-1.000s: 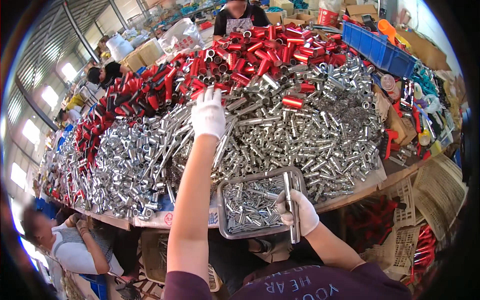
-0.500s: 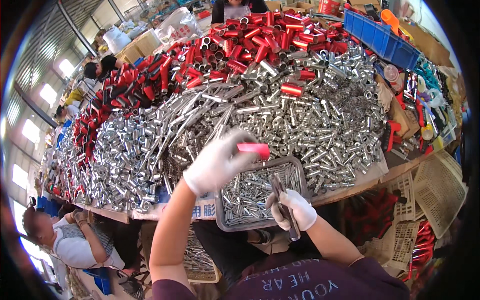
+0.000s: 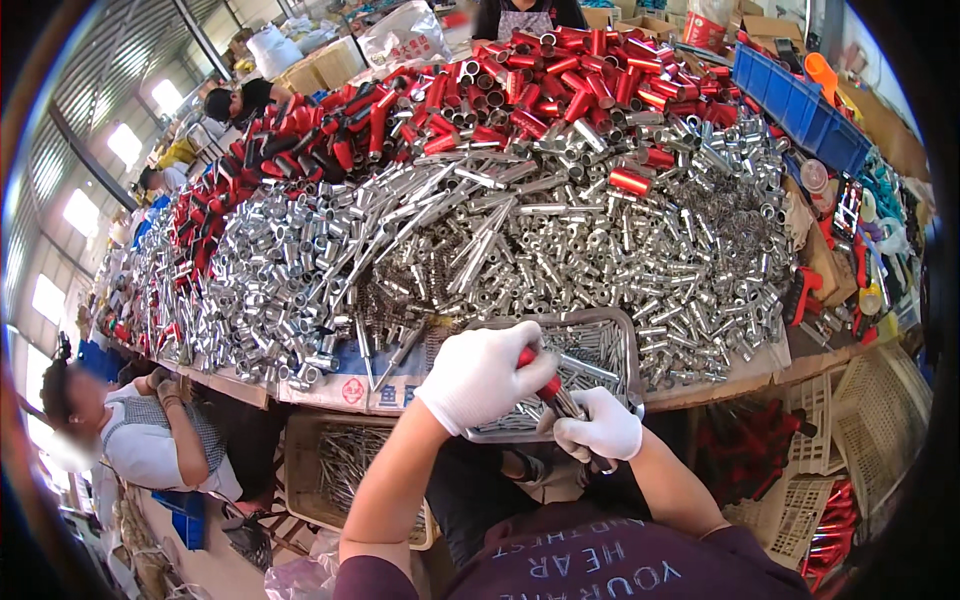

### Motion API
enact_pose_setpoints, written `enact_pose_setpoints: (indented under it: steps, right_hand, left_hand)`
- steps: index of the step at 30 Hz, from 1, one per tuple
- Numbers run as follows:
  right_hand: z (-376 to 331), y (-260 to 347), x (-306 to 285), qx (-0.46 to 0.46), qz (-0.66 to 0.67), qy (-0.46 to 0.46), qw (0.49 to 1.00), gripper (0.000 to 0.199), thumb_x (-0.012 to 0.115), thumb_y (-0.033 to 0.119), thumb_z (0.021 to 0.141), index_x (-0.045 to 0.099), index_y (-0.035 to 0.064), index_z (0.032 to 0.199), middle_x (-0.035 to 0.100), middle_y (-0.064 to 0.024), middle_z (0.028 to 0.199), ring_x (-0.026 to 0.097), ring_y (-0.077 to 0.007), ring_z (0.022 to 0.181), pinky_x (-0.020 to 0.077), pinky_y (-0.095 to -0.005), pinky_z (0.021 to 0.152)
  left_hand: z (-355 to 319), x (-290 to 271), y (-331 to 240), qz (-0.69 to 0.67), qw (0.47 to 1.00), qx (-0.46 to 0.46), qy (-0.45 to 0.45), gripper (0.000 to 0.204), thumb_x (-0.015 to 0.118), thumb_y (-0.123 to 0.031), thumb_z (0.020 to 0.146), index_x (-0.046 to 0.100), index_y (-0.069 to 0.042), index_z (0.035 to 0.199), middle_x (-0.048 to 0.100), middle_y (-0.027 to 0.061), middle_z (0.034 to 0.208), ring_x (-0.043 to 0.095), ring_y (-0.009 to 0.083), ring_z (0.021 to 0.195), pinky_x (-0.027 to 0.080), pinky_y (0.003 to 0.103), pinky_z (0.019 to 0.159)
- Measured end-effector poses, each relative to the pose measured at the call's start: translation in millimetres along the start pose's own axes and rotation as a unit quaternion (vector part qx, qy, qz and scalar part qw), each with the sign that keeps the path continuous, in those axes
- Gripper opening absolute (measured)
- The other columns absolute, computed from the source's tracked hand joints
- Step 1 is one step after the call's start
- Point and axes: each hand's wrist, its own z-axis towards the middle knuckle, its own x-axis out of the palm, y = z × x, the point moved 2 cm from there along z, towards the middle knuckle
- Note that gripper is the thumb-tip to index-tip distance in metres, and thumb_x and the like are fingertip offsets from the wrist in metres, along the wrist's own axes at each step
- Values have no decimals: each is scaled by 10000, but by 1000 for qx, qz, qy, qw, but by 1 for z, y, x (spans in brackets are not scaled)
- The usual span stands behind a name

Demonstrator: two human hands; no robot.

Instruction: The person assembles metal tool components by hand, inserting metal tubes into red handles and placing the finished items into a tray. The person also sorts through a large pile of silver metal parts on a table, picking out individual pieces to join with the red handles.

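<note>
My left hand point(image 3: 485, 375), in a white glove, is closed around a short red metal tube point(image 3: 547, 388). Also gloved in white, my right hand point(image 3: 603, 424) grips a dark grey metal rod-shaped part point(image 3: 568, 404). The tube's lower end meets the top of this rod; whether the rod has entered the tube I cannot tell. Both hands are above the near side of a grey tray point(image 3: 632, 352) filled with small silver metal pins. Beyond the tray spreads a heap of small silver fittings point(image 3: 600, 250).
Red tubes point(image 3: 575, 90) are piled at the far side, near a blue crate point(image 3: 800, 105). Silver sleeves point(image 3: 265, 290) and long rods point(image 3: 430, 200) lie leftward. A bin of metal parts point(image 3: 305, 470) stands below the table edge. One co-worker point(image 3: 160, 450) sits at left, another point(image 3: 525, 18) across.
My left hand has brought the red tube down and right to the rod in my right hand. The rod now tilts, its top toward the tube. The view has shifted slightly.
</note>
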Motion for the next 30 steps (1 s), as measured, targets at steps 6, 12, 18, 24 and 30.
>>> enact_pose_setpoints:
  steps: [6,12,18,24,30]
  right_hand:
    - [-7,9,1,8,-115,-31,993,159,676,85,832,629,-5,954,538,1,578,483,-63,471,364,-237,430]
    - [-1,-2,-3,-32,-47,-42,998,157,739,127,776,619,29,805,544,-10,541,503,-98,430,363,-247,400]
    - [0,-1,-6,-37,18,-58,997,122,671,88,838,608,6,903,528,-8,555,474,-94,415,367,-251,407]
    - [3,8,9,-19,27,-40,999,362,598,16,868,567,-52,1222,498,9,575,420,-66,411,337,-242,407]
    - [-3,10,8,-18,14,-61,998,349,566,-6,843,574,-72,1186,496,8,545,420,-74,394,354,-246,397]
  left_hand:
    - [-3,21,-26,58,989,-78,-115,194,590,-274,855,660,-96,823,640,185,664,649,369,630,520,445,604]
    - [-1,64,-29,17,997,-29,-72,229,577,-279,849,651,-79,765,648,177,662,652,361,613,528,461,608]
    - [6,44,-25,-43,996,-36,-76,333,548,-372,922,525,-87,1093,659,206,741,663,402,730,514,486,667]
    - [-8,44,130,257,929,-244,-101,247,563,-288,893,613,-85,1025,659,184,970,662,363,854,519,475,745]
    - [-10,36,121,141,947,-237,-166,209,608,-285,854,660,-83,873,688,153,877,676,347,826,530,460,723]
